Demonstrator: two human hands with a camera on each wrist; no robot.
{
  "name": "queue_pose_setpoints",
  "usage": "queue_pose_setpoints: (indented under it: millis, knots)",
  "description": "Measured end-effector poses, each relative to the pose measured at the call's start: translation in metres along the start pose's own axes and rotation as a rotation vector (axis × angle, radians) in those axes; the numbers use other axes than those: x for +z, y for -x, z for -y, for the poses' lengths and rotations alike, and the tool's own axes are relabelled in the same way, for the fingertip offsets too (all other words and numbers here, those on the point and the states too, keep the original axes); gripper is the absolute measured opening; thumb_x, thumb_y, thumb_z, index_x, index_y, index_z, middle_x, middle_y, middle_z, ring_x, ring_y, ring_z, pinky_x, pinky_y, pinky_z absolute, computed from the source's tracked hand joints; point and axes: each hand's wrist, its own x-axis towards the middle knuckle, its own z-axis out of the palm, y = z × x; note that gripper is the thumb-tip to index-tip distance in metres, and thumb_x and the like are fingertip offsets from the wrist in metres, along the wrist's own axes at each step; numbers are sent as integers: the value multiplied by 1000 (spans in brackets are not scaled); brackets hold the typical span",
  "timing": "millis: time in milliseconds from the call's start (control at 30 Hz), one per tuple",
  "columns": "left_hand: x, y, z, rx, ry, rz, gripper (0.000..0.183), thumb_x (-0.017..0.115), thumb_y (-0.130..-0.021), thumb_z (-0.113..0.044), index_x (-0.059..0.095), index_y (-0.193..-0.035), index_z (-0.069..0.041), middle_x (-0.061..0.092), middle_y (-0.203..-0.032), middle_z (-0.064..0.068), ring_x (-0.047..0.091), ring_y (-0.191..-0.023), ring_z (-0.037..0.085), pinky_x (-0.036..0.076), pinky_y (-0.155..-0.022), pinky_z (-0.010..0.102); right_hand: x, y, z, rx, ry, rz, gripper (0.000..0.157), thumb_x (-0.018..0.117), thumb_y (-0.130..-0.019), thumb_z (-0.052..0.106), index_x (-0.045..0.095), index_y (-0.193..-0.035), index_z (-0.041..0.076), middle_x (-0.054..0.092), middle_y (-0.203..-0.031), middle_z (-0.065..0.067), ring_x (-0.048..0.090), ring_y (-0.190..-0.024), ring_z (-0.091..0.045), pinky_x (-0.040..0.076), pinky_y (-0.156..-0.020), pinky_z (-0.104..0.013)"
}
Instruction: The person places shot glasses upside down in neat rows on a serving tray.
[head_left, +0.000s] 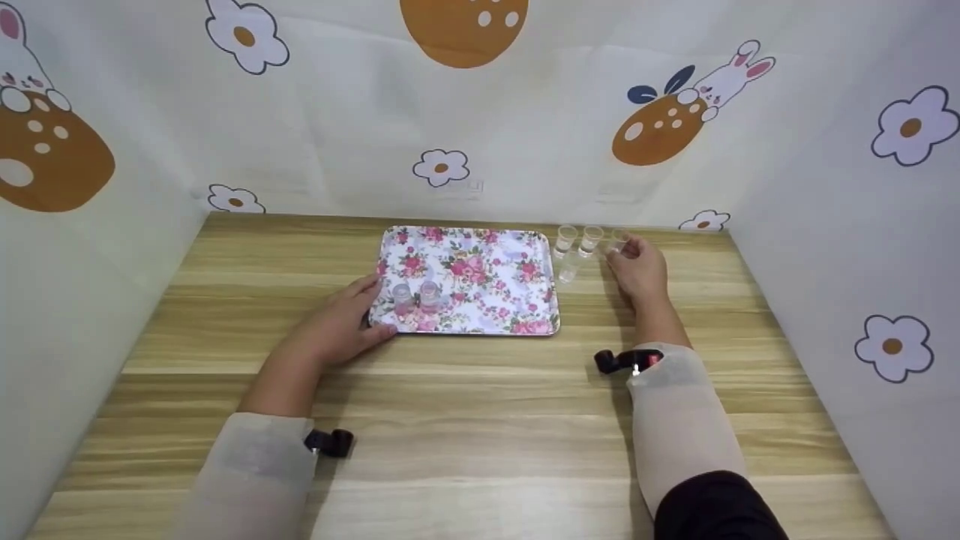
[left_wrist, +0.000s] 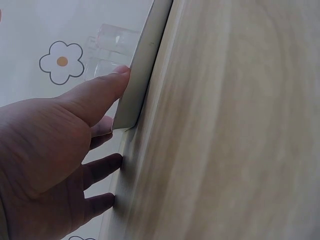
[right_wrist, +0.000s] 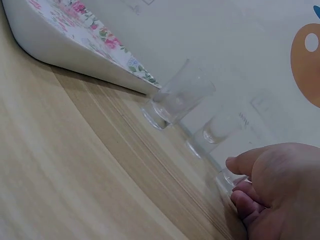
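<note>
A flowered tray (head_left: 469, 300) lies on the table, its front left corner held by my left hand (head_left: 337, 319). In the left wrist view, the thumb (left_wrist: 107, 87) is on the rim, and some fingertips touch the tabletop beyond the corner. Two clear shot glasses (head_left: 416, 296) stand on the tray near that hand. Past the tray's right edge, my right hand (head_left: 641, 274) pinches a clear shot glass (head_left: 618, 241) by its side, partly hidden by the fingers. Beside it, two upright glasses (head_left: 591, 241) stand toward the back, with another glass (head_left: 568, 271) in front of them.
The wood-grain table (head_left: 465, 427) meets a patterned backdrop (head_left: 337, 142) just behind the tray and glasses. Side panels (head_left: 840, 247) enclose the table on the left and right. The loose glasses stand close together near the tray's raised rim.
</note>
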Motion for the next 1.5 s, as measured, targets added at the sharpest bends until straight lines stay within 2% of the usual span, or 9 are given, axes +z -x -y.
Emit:
queue_pose_setpoints:
  millis: [200, 400, 700, 1000, 1133, 1333, 1500]
  knots:
    - [-1, 0, 0, -5, 4, 3, 88, 66, -105, -46, 23, -170, -6, 15, -182, 10, 20, -166, 44, 21, -136, 61, 1, 0, 0, -11, 35, -23, 46, 68, -103, 21, 63, -146, 4, 67, -140, -22, 61, -132, -33, 49, -119, -44]
    - [0, 0, 0, -1, 6, -3, 87, 67, -105, -46, 24, -170, -6, 16, -182, 11, 20, -165, 46, 21, -135, 62, 2, 2, 0, -21, 34, -39, 45, 68, -104, 22, 65, -145, 5, 68, -137, -21, 63, -130, -32, 51, -117, -43]
    - [1, 0, 1, -5, -6, -6, 88, 67, -105, -47, 25, -170, -6, 17, -182, 11, 19, -166, 45, 21, -136, 62, -2, 7, 12, -24, -41, -89, 45, 69, -104, 25, 64, -142, 1, 69, -136, -19, 65, -129, -29, 56, -109, -37]
    - [2, 1, 2, -9, 8, 2, 88, 66, -105, -48, 24, -170, -5, 16, -182, 10, 19, -166, 45, 21, -135, 62, -3, 14, 31, -23, -123, -148, 41, 72, -101, 21, 66, -137, 2, 70, -129, -14, 67, -118, -20, 59, -100, -24]
    - [2, 2, 2, -13, 13, 0, 88, 67, -104, -47, 25, -170, -5, 16, -182, 10, 19, -166, 45, 21, -135, 62, 1, 20, 41, -26, -136, -138, 40, 74, -100, 23, 66, -135, 5, 69, -124, -9, 66, -112, -17, 58, -98, -24]
    - [3, 0, 3, -14, 12, -4, 88, 67, -104, -47, 26, -170, -6, 17, -182, 11, 20, -166, 45, 21, -135, 62, 15, 33, 58, -120, -177, -97, 39, 79, -96, 26, 69, -128, 6, 69, -114, -6, 67, -104, -17, 58, -91, -23]
    - [1, 0, 1, -7, 7, -5, 88, 67, -104, -47, 26, -170, -5, 17, -182, 12, 20, -165, 46, 21, -135, 63, 28, 46, 74, -198, -187, -26, 38, 82, -95, 26, 71, -124, 5, 70, -109, -6, 67, -102, -18, 59, -88, -21]
